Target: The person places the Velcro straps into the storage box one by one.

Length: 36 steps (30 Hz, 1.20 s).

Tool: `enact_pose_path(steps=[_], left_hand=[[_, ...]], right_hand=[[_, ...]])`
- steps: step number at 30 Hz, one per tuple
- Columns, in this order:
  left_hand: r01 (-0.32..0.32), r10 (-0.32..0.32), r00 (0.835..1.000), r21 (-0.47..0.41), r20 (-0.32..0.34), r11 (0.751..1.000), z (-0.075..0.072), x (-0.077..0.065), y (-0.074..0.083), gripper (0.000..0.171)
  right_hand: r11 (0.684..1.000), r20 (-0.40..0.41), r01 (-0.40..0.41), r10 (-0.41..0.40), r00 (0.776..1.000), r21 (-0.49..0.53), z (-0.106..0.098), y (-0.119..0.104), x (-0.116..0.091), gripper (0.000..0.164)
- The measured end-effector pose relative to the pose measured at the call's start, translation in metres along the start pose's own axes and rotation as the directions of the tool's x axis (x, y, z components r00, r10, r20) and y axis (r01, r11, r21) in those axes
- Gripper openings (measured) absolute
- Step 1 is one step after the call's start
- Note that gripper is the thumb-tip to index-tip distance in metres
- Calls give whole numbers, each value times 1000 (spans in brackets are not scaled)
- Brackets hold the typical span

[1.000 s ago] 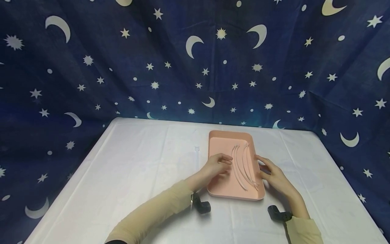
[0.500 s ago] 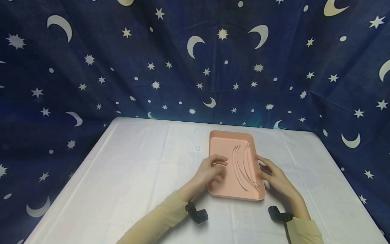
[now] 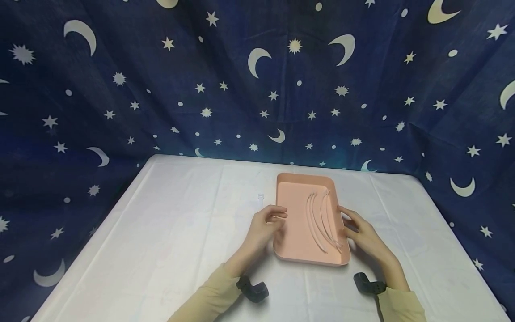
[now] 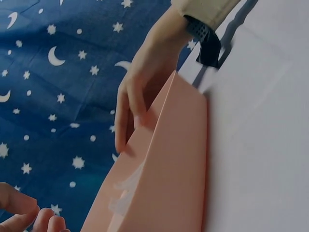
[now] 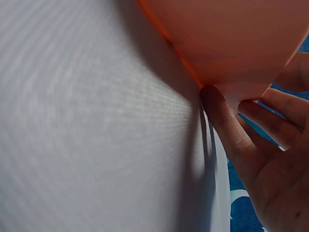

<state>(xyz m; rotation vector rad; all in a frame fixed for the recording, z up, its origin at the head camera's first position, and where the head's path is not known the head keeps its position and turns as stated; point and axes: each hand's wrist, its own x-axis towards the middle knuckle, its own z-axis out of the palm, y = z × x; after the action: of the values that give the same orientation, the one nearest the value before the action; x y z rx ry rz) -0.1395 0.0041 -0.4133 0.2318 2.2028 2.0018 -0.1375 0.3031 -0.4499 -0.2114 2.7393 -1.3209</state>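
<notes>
The pink rectangular tray (image 3: 289, 241) lies on the white-covered table, bearing several thin white cable ties (image 3: 315, 223) along its right half. My right hand (image 3: 364, 232) touches the tray's right side; the right wrist view shows the thumb (image 5: 231, 130) at the foot of the wall and fingers against the wall above. At the left rim hovers my left hand (image 3: 259, 230), fingers loosely bent, with nothing visible between them. Another cable tie (image 3: 260, 197) lies flat on the table just beyond that hand, which covers most of its strap.
A white cloth covers the table (image 3: 161, 232). Behind and beside it hangs a dark blue curtain (image 3: 225, 103) with moons and stars. Each wrist wears a black camera mount (image 3: 253, 290).
My left hand has drawn leftward out of the tray to its left rim, now covering part of the single cable tie. The right hand and tray look unmoved.
</notes>
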Motion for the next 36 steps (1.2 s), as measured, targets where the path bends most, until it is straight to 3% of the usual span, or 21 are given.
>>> enact_pose_path(steps=[2, 13, 22, 28, 36], left_hand=[[1, -1, 1000, 6, -30, 1000, -3, 5, -11, 34], [30, -24, 993, 53, -119, 998, -19, 12, -24, 33], [-15, 31, 985, 98, -172, 995, -29, 16, -40, 33], [-41, 87, 976, 221, -199, 974, -33, 16, -46, 30], [-55, 119, 978, 343, -169, 938, -35, 17, -51, 33]], right_hand=[[1000, -2, 5, -5, 1000, -5, 0, -1, 0, 62], [1000, 2, -17, 17, 1000, -10, 1, -4, 0, 63], [999, -4, -46, 46, 999, -8, 2, -3, 2, 63], [998, -2, -60, 60, 998, -4, 2, -4, 1, 63], [999, -3, -41, 41, 999, -4, 1, -3, 1, 63]])
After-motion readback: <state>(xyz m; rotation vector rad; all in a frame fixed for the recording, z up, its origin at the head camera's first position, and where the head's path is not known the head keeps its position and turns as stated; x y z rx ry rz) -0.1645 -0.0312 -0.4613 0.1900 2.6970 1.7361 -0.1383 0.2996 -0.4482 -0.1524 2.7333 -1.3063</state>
